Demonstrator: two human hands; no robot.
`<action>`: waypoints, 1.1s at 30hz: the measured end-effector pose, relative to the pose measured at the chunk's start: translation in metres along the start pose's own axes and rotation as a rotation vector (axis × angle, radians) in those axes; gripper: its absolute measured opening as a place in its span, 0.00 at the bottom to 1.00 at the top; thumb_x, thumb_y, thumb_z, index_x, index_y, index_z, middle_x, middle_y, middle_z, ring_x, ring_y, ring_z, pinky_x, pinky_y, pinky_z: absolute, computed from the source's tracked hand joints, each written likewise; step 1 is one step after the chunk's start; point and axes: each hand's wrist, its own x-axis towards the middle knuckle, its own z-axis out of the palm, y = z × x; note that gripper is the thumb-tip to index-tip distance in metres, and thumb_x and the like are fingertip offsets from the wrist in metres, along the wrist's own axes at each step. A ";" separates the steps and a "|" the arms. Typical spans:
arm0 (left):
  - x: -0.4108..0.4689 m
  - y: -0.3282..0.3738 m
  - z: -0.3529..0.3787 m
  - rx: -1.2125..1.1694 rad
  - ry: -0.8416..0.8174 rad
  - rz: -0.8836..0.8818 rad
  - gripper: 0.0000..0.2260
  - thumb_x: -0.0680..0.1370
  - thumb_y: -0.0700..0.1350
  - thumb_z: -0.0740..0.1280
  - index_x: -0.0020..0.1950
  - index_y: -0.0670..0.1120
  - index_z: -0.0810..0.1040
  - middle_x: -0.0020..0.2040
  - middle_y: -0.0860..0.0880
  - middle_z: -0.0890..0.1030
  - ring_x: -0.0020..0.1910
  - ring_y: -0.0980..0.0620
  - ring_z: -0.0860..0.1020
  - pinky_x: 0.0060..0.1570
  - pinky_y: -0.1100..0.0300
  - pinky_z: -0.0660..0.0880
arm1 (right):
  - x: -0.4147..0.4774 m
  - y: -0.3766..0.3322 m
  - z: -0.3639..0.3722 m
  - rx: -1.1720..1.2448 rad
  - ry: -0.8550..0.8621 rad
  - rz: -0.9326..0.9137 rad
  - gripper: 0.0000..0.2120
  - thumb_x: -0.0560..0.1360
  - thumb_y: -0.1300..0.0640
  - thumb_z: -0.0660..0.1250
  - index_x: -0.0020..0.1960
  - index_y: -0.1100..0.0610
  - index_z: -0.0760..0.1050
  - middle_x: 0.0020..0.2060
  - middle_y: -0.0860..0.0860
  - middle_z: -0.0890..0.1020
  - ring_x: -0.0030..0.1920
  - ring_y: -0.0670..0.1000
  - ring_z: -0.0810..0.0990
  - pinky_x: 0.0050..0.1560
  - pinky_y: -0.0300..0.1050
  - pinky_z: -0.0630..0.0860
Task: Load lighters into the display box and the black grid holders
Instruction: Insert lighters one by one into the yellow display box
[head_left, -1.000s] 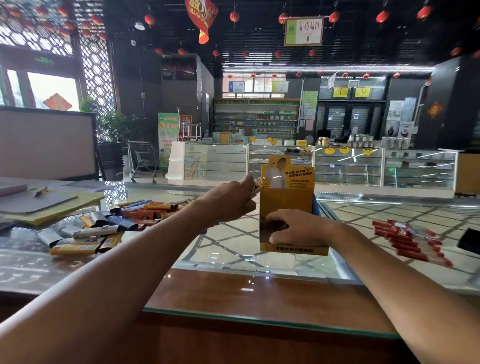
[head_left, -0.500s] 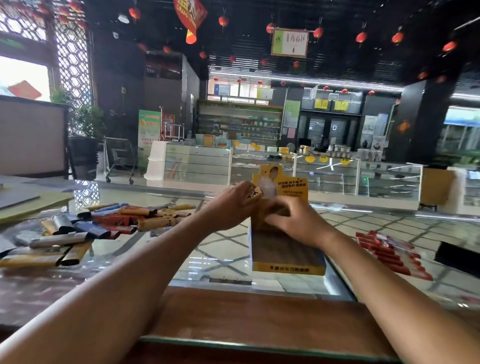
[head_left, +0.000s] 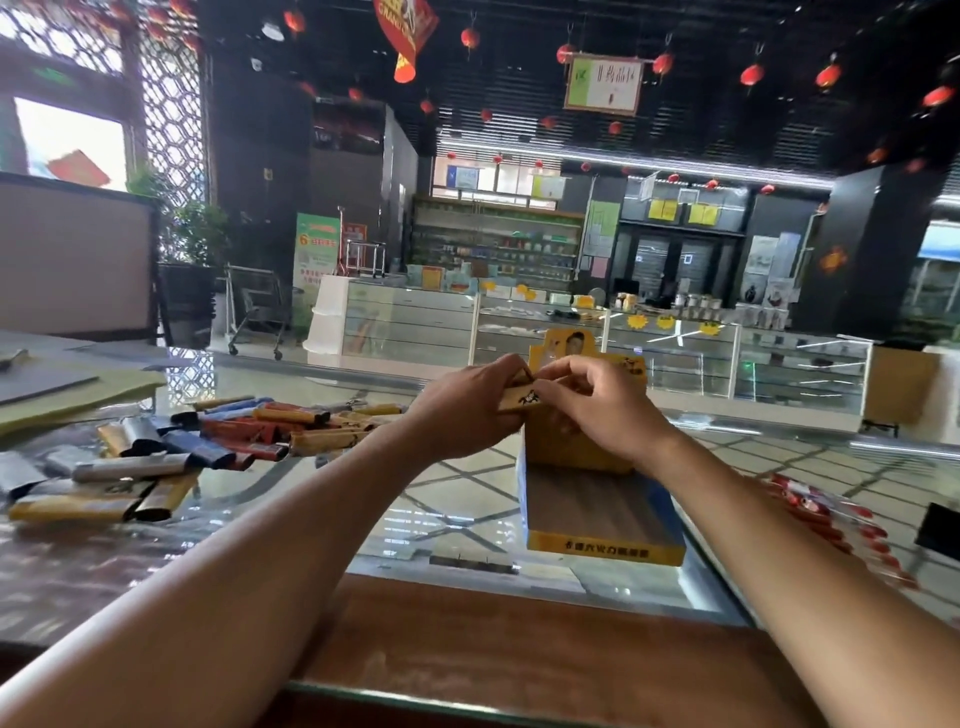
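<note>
In the middle of the frame the left hand (head_left: 462, 410) and the right hand (head_left: 602, 410) are meeting over the back of the box (head_left: 605, 552), and both are gripping one yellow lighter (head_left: 519, 402) between them. The left hand's fingers are curling round the lighter's left end, and the right hand's fingers (head_left: 576, 374) are bending over its right end, pinching it from above; the lighter is lying roughly level, with a small dark figure showing on its side. The box is sitting just below the hands on the glass counter (head_left: 457, 499), its yellow back card standing up behind the fingers, its blue sides running toward the lower frame and its floor showing bare. At the left of the frame a loose pile (head_left: 208, 447) of yellow, blue, red and silver lighters is lying on the glass, well apart from the box. At the right a row of red lighters (head_left: 826, 514) is lying in clear wrap, and a black object (head_left: 940, 530) is sitting at the right edge, too cut off to identify. A wooden ledge (head_left: 519, 639) is running along the bottom of the frame under both forearms.
</note>
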 end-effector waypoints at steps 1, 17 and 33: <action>0.000 -0.001 0.001 -0.011 0.007 -0.009 0.12 0.79 0.52 0.69 0.60 0.54 0.72 0.47 0.53 0.82 0.42 0.50 0.80 0.41 0.48 0.80 | -0.001 0.003 -0.002 0.016 -0.002 -0.014 0.09 0.80 0.52 0.70 0.59 0.53 0.81 0.40 0.48 0.84 0.35 0.44 0.82 0.39 0.38 0.79; -0.005 0.020 0.008 -0.623 0.016 -0.403 0.07 0.81 0.45 0.69 0.46 0.49 0.72 0.36 0.48 0.74 0.29 0.52 0.71 0.19 0.64 0.66 | -0.017 0.017 0.002 -0.166 -0.095 -0.075 0.13 0.74 0.45 0.75 0.55 0.50 0.84 0.47 0.44 0.86 0.49 0.45 0.84 0.55 0.53 0.81; -0.009 0.022 0.016 -0.678 -0.119 -0.628 0.07 0.83 0.48 0.64 0.49 0.46 0.75 0.39 0.48 0.76 0.28 0.54 0.71 0.22 0.66 0.63 | -0.017 0.025 0.004 -0.311 0.125 -0.077 0.12 0.75 0.53 0.76 0.56 0.54 0.81 0.48 0.48 0.85 0.48 0.47 0.83 0.43 0.33 0.75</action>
